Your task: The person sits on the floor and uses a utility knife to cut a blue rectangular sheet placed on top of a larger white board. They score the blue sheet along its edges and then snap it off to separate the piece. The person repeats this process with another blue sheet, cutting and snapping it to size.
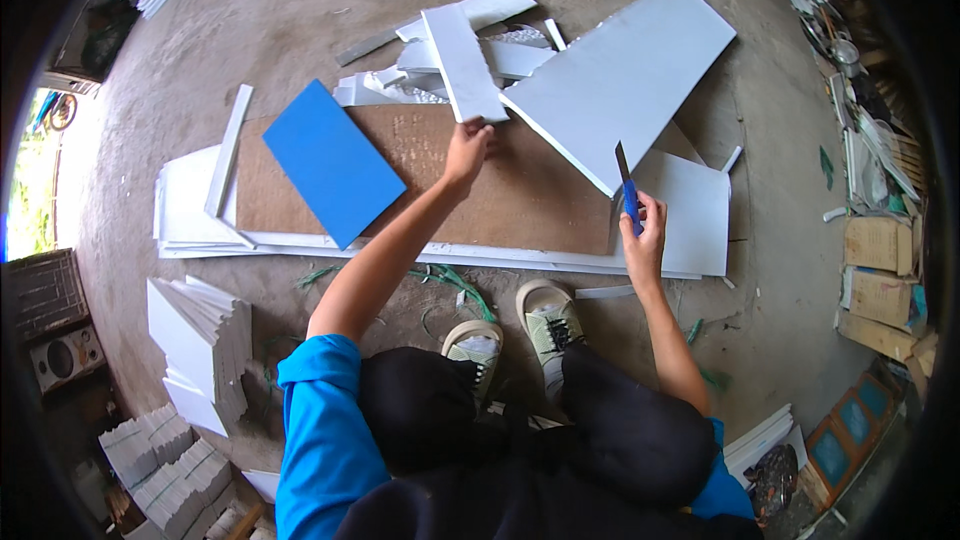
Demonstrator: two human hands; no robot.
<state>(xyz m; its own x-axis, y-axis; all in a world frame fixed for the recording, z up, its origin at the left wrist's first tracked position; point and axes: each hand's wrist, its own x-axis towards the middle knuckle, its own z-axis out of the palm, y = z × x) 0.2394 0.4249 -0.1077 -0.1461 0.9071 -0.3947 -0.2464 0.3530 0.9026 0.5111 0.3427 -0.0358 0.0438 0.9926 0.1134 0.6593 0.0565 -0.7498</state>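
My left hand [468, 152] reaches over the brown board [540, 195] and pinches the near end of a narrow white foam strip [462, 65], fingers closed at its edge. The strip slopes away over a pile of white offcuts [520, 58]. My right hand [645, 235] is closed round a blue utility knife [629, 198], its dark blade out and pointing away from me. Beyond the knife lies a large white foam panel [630, 80], partly over the brown board. A blue rectangular panel [333, 162] rests on the board's left part.
White sheets [690, 210] lie beneath the brown board. Stacks of white pieces [200, 350] stand at the near left, with more bundles [165, 460] below them. Green plastic strands [460, 285] lie by my shoes. Cardboard boxes [875, 245] and clutter line the right side.
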